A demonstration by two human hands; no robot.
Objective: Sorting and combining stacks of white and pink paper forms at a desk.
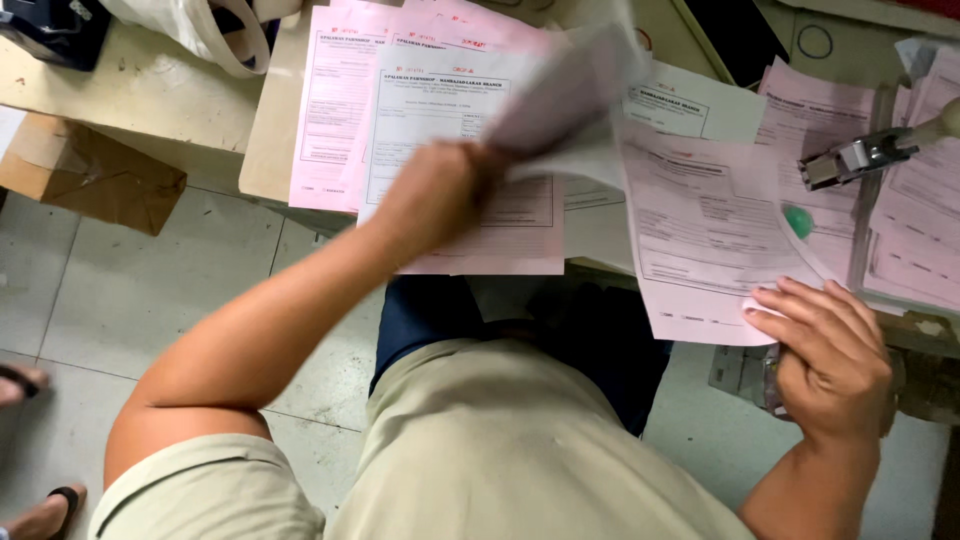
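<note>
My left hand is raised over the desk and grips a blurred sheaf of pink and white paper forms that fans up to the right. My right hand rests at the desk's near edge, its fingertips pressing the lower right corner of a pink printed form. More pink and white forms lie spread flat under and left of my left hand.
A metal stamping tool with a pale handle lies on a stack of pink forms at the right. A small green object sits beside it. A brown cardboard box and a white bag are at left.
</note>
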